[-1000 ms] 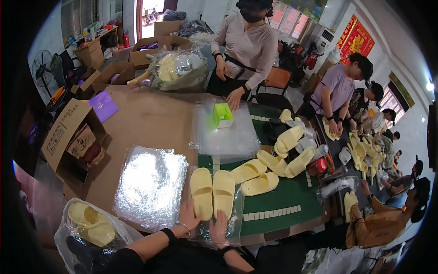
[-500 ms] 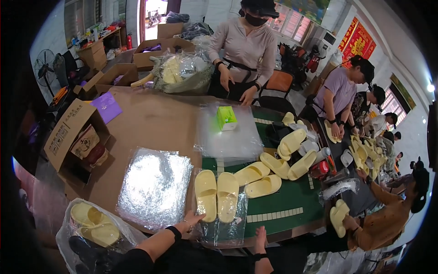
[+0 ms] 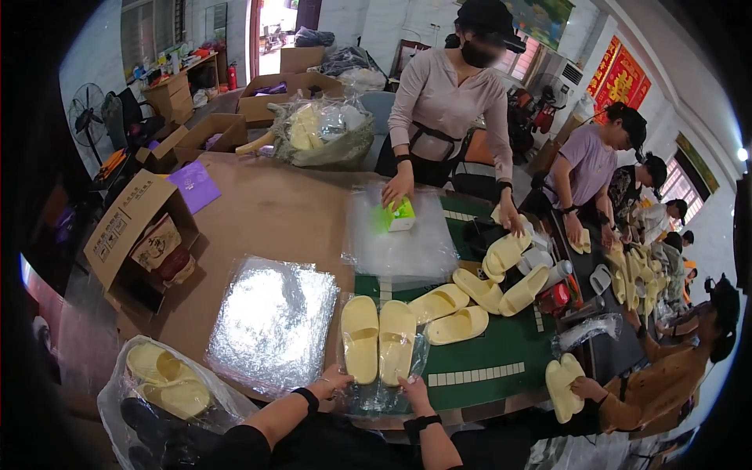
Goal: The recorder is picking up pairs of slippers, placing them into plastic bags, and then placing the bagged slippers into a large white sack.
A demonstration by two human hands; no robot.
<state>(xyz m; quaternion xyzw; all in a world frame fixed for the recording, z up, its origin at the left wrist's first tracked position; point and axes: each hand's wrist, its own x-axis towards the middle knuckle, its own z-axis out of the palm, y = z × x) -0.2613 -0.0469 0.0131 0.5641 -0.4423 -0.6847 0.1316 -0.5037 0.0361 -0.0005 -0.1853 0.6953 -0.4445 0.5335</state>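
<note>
A pair of pale yellow slippers, the left slipper [image 3: 360, 341] and the right slipper [image 3: 397, 345], lies side by side at the table's near edge. Around them is a clear plastic bag [image 3: 374, 399], its loose end toward me. At the bag's lower left, my left hand [image 3: 337, 379] is closed on its edge. My right hand [image 3: 414, 392] pinches the bag just below the right slipper's near end. Fine finger contact is too small to make out. More yellow slippers [image 3: 458, 324] lie loose just to the right.
A stack of shiny clear bags [image 3: 270, 321] lies left of my slippers. Across the table, a person touches a green box [image 3: 399, 215] and loose slippers. An open carton [image 3: 125, 227] stands left; a bag of slippers [image 3: 176, 384] sits lower left. Other people work along the right.
My right hand has come in from the right and taken hold of the bag's near end. The person opposite has reached forward to the green box and the slippers.
</note>
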